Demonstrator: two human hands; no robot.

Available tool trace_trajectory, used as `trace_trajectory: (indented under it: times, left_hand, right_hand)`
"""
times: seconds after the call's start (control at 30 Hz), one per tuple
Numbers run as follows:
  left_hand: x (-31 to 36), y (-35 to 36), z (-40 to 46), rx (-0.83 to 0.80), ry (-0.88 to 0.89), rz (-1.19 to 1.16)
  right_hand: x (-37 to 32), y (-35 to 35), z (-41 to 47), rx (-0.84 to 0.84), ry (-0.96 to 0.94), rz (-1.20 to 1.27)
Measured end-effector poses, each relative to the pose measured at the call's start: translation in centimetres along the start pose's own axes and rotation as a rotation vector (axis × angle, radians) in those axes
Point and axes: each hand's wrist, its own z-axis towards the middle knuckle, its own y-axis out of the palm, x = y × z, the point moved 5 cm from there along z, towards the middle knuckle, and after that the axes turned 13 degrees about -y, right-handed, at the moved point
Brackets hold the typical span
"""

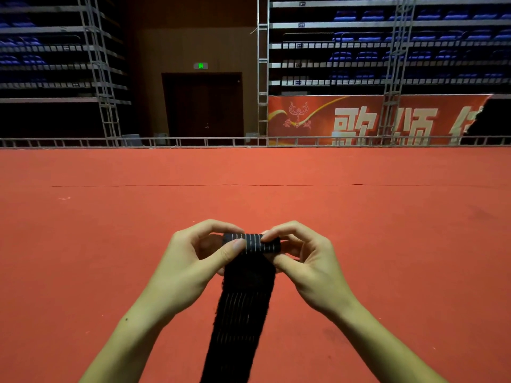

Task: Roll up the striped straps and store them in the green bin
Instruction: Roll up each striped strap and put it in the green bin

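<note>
Red carpet [249,172] covers the whole floor, from the near edge up to a low metal railing [193,141] along its far edge. Behind the railing rise stands with rows of blue seats [414,37], held by metal truss towers [102,78]. Under the stands on the right hangs a red banner [373,120] with large pale Chinese characters; "歌颂" can be read, a third character is cut off by the torn right end, and a small phoenix-like emblem with tiny writing below it is too small to read. In the middle of the far wall is a dark double door [203,105], and above it a small green lit exit sign [200,66], its symbol not readable.

Over the near middle of the carpet, both hands hold one black striped strap [243,308] with thin pale lines along its length. The far end of it is already wound into a small tight roll [253,242], and the loose part hangs down toward the near edge and leaves the view at the bottom.

The left hand [190,261] pinches the left end of the roll, thumb on the near face, curled fingers over the top. The right hand [307,258] grips the right end in the same way, fingers bent over the top and thumb under the roll. The two hands are close together, with only the roll between them.
</note>
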Motion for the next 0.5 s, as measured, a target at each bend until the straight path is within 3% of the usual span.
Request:
trace_trajectory:
  times: [0.2, 0.5]
  left_hand:
    - [-0.29, -0.47, 0.09, 0.058, 0.039, 0.059]
    - [-0.15, -0.09, 0.23, 0.036, -0.028, 0.023]
  right_hand:
    - [0.19, -0.26, -0.34, -0.055, 0.111, 0.065]
    - [-0.46, -0.38, 0.27, -0.044, 0.018, 0.044]
